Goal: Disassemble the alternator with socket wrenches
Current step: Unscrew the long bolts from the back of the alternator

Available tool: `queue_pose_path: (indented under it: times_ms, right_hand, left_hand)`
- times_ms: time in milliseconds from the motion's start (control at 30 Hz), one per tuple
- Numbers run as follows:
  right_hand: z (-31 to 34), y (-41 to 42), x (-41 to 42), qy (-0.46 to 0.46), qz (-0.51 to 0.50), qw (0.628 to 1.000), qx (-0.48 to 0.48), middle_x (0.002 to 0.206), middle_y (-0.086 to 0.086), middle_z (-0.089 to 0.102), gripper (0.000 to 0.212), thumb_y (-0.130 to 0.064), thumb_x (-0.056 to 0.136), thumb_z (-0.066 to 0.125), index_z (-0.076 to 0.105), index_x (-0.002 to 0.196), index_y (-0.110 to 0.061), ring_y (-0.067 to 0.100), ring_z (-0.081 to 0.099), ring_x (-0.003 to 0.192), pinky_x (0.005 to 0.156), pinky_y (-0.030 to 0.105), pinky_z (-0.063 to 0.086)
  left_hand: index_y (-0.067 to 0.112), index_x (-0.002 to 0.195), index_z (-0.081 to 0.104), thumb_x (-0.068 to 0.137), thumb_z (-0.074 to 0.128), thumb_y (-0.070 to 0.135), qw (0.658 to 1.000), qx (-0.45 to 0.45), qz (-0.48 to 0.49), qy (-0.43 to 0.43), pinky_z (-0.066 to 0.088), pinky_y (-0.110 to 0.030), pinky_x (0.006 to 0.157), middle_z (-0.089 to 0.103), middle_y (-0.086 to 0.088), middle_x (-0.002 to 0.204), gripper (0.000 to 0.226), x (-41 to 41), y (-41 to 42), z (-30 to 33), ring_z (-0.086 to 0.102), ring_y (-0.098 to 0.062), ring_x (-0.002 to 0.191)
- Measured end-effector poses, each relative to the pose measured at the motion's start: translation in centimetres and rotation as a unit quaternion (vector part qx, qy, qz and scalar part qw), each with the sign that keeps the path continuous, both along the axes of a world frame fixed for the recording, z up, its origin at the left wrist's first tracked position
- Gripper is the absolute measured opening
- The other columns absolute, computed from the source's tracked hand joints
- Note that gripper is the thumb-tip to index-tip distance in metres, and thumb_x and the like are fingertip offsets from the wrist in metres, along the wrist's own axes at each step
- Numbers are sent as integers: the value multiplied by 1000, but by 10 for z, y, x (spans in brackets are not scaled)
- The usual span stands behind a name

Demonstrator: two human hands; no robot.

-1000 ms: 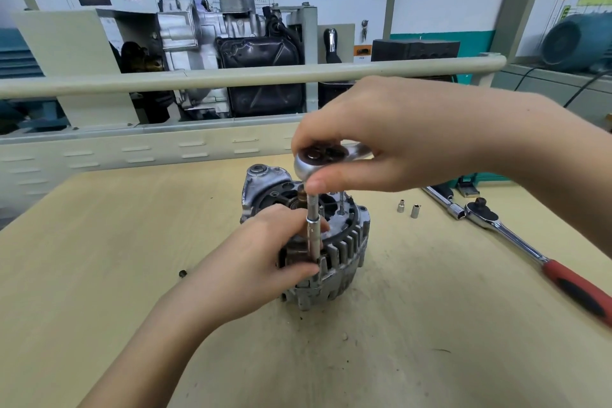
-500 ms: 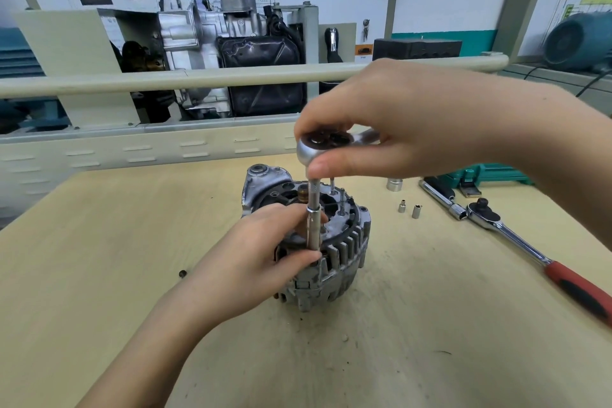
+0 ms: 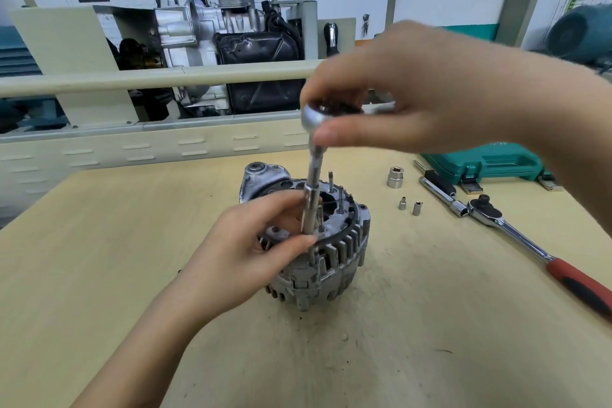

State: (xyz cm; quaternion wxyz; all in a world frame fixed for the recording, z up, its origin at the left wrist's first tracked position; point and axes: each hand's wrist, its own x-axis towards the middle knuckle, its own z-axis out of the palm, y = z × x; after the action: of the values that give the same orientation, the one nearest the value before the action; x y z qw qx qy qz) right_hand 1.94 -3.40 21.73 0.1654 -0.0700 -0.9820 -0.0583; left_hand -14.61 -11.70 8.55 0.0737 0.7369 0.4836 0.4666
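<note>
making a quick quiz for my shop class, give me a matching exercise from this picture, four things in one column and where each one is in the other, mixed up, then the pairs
Things
1. small chrome ratchet head
2. grey ribbed metal alternator
3. long chrome ratchet with red and black handle
4. green plastic tool case

Places
A. at the table's far right edge, lid shut
B. lying flat on the table, right of the alternator
C. in the right hand's grip, atop an upright extension bar
D. standing mid-table beside the left hand

Pairs: 1-C, 2-D, 3-B, 4-A

Grey finned alternator (image 3: 334,262), ratchet (image 3: 313,116) upright
</note>
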Motion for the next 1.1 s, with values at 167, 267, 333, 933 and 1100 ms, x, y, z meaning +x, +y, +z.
queue_pose_path:
  times_ms: [167, 267, 333, 933, 1100]
  right_hand:
    - [9, 2, 10, 67, 2, 998, 15, 76, 5, 60, 44, -45, 89, 47, 61, 98, -4, -8, 53, 67, 64, 16, 44]
    - [2, 3, 11, 92, -13, 996, -2, 79, 5, 63, 49, -49, 86, 44, 60, 99, -5, 2, 57, 72, 65, 28, 44]
    - [-5, 4, 10, 105, -27, 994, -32, 80, 7, 63, 48, -51, 85, 49, 60, 99, -5, 10, 58, 71, 66, 36, 44]
    - [-85, 18, 1, 324, 7, 878, -352, 83, 0, 64, 10, -26, 85, 51, 59, 90, -25, 8, 62, 58, 60, 19, 52]
    - [-91, 25, 8, 355, -10, 858, -371, 82, -4, 67, 15, -38, 83, 54, 60, 92, -27, 8, 61, 56, 57, 17, 51]
  left_hand:
    - [38, 99, 61, 71, 64, 26, 992, 54, 15, -110, 51, -18, 78, 68, 20, 90, 30, -10, -1, 8, 66, -3, 78]
    - [43, 91, 68, 62, 75, 20, 983, 48, 27, -174, 52, -18, 73, 71, 12, 88, 37, -19, -2, 12, 68, -9, 72]
    - [39, 88, 70, 63, 74, 11, 978, 31, 34, -203, 51, -16, 70, 73, 6, 86, 38, -24, -1, 13, 69, -12, 70]
    - [18, 69, 64, 70, 62, 31, 979, -59, 124, -154, 41, -9, 48, 65, 1, 55, 13, -46, -1, 16, 59, -9, 43]
    - [14, 62, 64, 83, 66, 27, 924, -287, 243, 66, 39, -8, 45, 62, 2, 53, 24, -96, 10, -2, 55, -1, 46]
